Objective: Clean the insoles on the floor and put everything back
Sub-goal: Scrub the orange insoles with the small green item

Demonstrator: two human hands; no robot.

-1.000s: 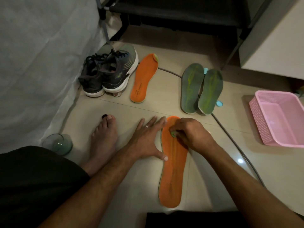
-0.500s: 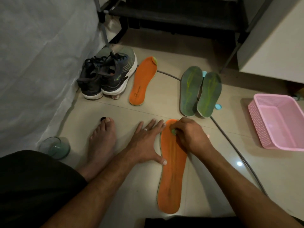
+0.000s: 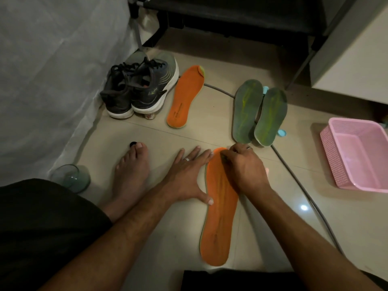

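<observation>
Here, the right hand (image 3: pixel 245 171) has its fingers curled tight around a small dark-green thing (image 3: pixel 225 159), too hidden to name, and presses it against the toe end of the near orange insole (image 3: pixel 219 217). That insole lies flat on the tiled floor (image 3: pixel 273 227), toe at twelve o'clock and heel at six, so most of its length runs down and away from the knuckles toward the viewer. The left hand (image 3: pixel 189 177) is spread flat at the insole's nine o'clock side, fingers straight and fanned toward twelve (a ring shows on one of them), fingertips touching the toe's left edge and the thumb (image 3: pixel 206 199) resting on the orange rim lower down.

At eleven o'clock from the hands, well apart, the second orange insole (image 3: pixel 185 96) lies beside a pair of dark sneakers (image 3: pixel 138 90), which sit just at its nine o'clock. At one o'clock from the right hand, near the knuckles, two green insoles (image 3: pixel 259 112) lie side by side and overlap slightly, over a grey cord (image 3: pixel 304 192) that curves down the floor. A pink basket (image 3: pixel 333 162) stands at three o'clock, well apart. At nine o'clock from the left hand a bare foot (image 3: pixel 131 175) rests on the tiles, with a glass (image 3: pixel 71 178) farther out against the pale sheet (image 3: pixel 52 80).
</observation>
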